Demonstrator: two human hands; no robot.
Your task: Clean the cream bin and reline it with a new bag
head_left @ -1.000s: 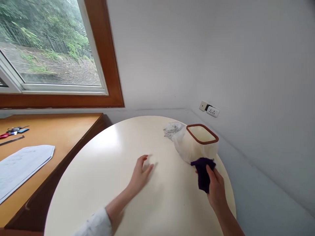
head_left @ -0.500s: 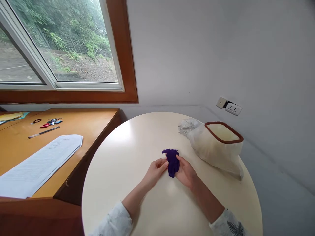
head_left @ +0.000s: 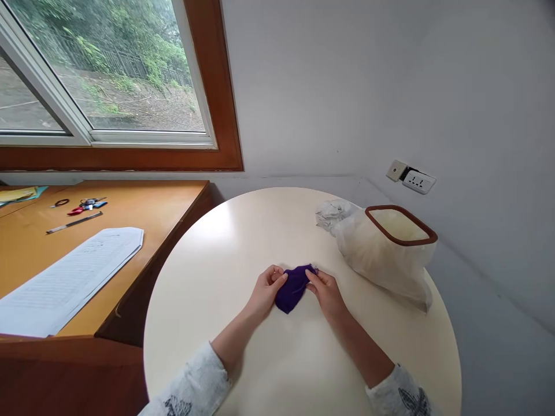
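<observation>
A small piece of dark purple cloth (head_left: pixel 291 290) is stretched between my two hands, over the middle of the round cream table (head_left: pixel 243 242). Its upper right edge looks frayed, with pale threads. My left hand (head_left: pixel 265 290) pinches the cloth's upper left side between thumb and fingers. The frayed right corner is gripped by my right hand (head_left: pixel 326 290), thumb on top. The lower end of the cloth hangs loose towards me. Whether it touches the tabletop, I cannot tell.
At the table's right stands a whitish bag-lined bin (head_left: pixel 381 254) with a brown rim, a crumpled clear plastic bag (head_left: pixel 333 215) beside it. The wooden desk (head_left: pixel 173 199) on the left bears papers (head_left: pixel 87 277), a pen (head_left: pixel 74 222) and keys (head_left: pixel 90 203). A wall socket (head_left: pixel 418 181) is behind.
The purple cloth has turned from upright to slanting and is spread wider. My right hand has shifted to its frayed corner; my left hand has moved slightly left. The view has tilted a little.
</observation>
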